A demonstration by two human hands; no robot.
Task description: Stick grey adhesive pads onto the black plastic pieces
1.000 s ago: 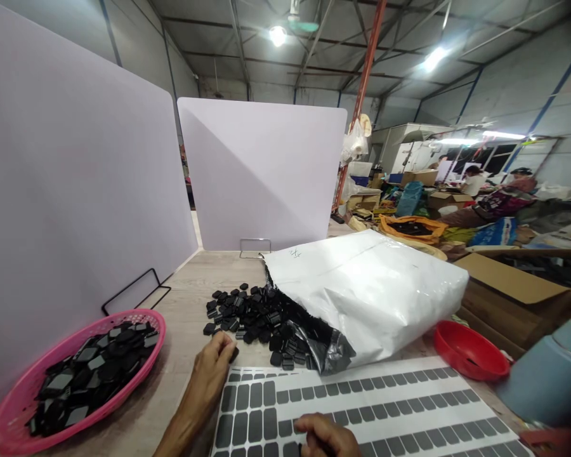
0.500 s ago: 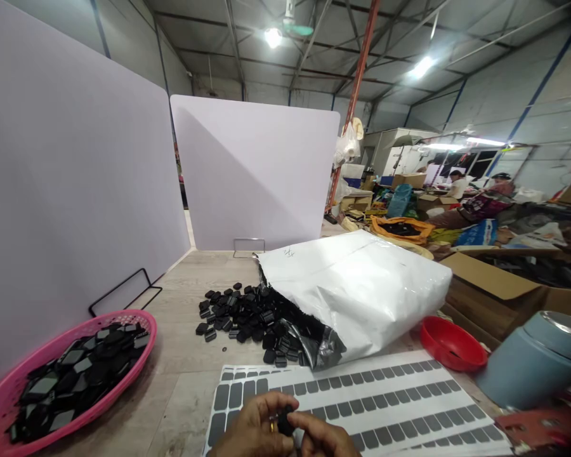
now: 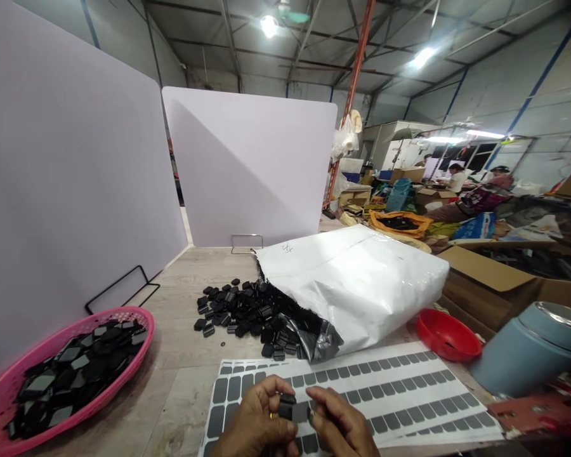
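Note:
Over the sheet of grey stickers point(image 3: 390, 381), my left hand point(image 3: 259, 419) is closed, pinching a small black plastic piece point(image 3: 287, 406) between thumb and fingers. Opposite it, the thumb and fingertips of my right hand point(image 3: 342, 424) grip the edge of a grey sticker point(image 3: 301, 412). The sticker sits close beside the black piece; whether the two touch I cannot tell. Beyond the hands, a heap of similar black pieces point(image 3: 238, 308) spills from the mouth of a white plastic bag point(image 3: 352, 279).
At the left stands a pink basket point(image 3: 145, 352) of black pieces, many with grey faces. A red bowl point(image 3: 450, 336) and a blue-grey flask point(image 3: 518, 355) are on the right, near a cardboard box point(image 3: 488, 273). White panels point(image 3: 252, 165) border the table. People work far back.
My right hand has moved right, away from the left, and a grey sticker now shows at its fingertips. The left hand has turned the black piece into clearer view. The camera has shifted slightly.

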